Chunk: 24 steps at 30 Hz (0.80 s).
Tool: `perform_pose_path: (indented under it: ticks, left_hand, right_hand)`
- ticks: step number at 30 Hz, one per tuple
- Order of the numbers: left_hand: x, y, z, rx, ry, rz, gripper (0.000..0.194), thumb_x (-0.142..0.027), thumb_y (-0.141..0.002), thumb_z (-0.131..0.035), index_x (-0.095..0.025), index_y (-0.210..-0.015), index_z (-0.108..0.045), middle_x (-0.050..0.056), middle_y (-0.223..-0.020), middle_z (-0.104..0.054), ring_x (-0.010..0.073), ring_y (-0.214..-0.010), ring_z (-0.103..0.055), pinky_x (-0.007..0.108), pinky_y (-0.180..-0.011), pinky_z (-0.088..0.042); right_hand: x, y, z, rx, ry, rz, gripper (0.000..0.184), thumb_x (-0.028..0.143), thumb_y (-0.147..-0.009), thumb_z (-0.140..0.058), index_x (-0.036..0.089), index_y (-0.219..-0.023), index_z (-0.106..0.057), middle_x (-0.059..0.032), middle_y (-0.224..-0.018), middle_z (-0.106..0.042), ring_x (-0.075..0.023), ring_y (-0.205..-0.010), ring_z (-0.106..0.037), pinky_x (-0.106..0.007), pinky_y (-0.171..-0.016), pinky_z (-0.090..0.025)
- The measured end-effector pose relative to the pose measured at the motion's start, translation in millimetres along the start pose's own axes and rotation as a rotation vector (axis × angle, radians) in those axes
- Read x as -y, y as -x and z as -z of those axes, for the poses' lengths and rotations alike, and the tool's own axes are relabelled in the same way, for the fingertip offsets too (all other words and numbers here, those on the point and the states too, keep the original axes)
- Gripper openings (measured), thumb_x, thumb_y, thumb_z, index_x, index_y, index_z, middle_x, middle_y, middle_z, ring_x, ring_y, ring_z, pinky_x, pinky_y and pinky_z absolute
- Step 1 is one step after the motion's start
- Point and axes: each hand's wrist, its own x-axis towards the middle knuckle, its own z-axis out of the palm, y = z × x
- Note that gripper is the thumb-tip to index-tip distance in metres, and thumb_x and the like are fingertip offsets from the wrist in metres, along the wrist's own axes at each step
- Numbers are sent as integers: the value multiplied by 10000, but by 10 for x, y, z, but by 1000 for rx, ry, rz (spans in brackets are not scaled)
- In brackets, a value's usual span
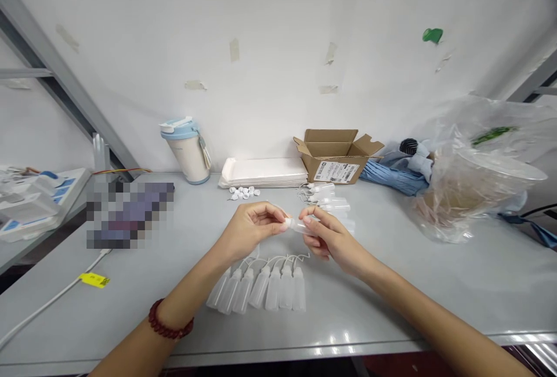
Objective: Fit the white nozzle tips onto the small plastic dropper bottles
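Observation:
Above the middle of the table, my right hand [327,235] is closed around a small clear plastic squeeze bottle [300,227], which lies sideways. My left hand [248,229] pinches the white cap [288,223] at the bottle's end between thumb and fingertips. Below my hands, several similar bottles with thin bent tubes [273,289] lie in a row. Behind my right hand, more bottles [324,196] lie one behind another, partly hidden by it. A small heap of white caps [243,192] sits beyond my left hand.
At the back stand a cup with a blue lid [187,149], a stack of white flat packs [265,172] and an open cardboard box [331,156]. Blue cloth [394,177] and a plastic-wrapped tub [474,185] are on the right. A white cable [52,296] runs along the left.

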Motion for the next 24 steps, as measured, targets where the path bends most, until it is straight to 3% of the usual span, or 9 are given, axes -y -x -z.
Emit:
perform_pose_path:
  ticks: [5,11,15,18,24]
  left_hand:
    - [-6,15,8,7,-16,-20,144,-237,-654,-763,-158,-723,-665,31,-832,-695,165,-825,-635,289,-795,-501]
    - [-36,22,12,-25,-23,96,214,-344,-715,-722,-145,-790,-703,41,-764,-703,176,-741,-656,303,-750,-521]
    - [-60,27,8,84,-67,218,292,-411,-743,-682,-122,-702,-684,55,-669,-683,171,-603,-646,289,-605,-526]
    - [-74,37,3,124,-154,171,243,-371,-755,-675,-129,-737,-693,48,-646,-677,160,-595,-632,280,-614,-517]
    - [-24,41,-33,28,-218,31,159,-296,-711,-705,-163,-797,-694,39,-786,-687,180,-763,-626,287,-727,-503]
  right_hand:
    - [12,5,-15,6,-57,-15,241,447,-892,-466,230,-850,-369,102,-541,-298,-41,-419,-194,-181,-415,-175]
    - [12,13,-33,28,-14,30,263,473,-885,-475,229,-858,-380,96,-558,-298,-47,-434,-220,-180,-430,-197]
    - [12,13,-20,53,14,12,276,490,-882,-469,228,-871,-384,98,-553,-309,-43,-423,-224,-182,-429,-184]
    - [10,4,-9,53,-3,-30,282,497,-879,-471,230,-871,-379,102,-547,-309,-34,-411,-213,-178,-424,-166]
    - [8,-28,-2,-16,-116,-137,326,510,-841,-522,234,-843,-350,108,-528,-304,-26,-393,-169,-166,-396,-144]
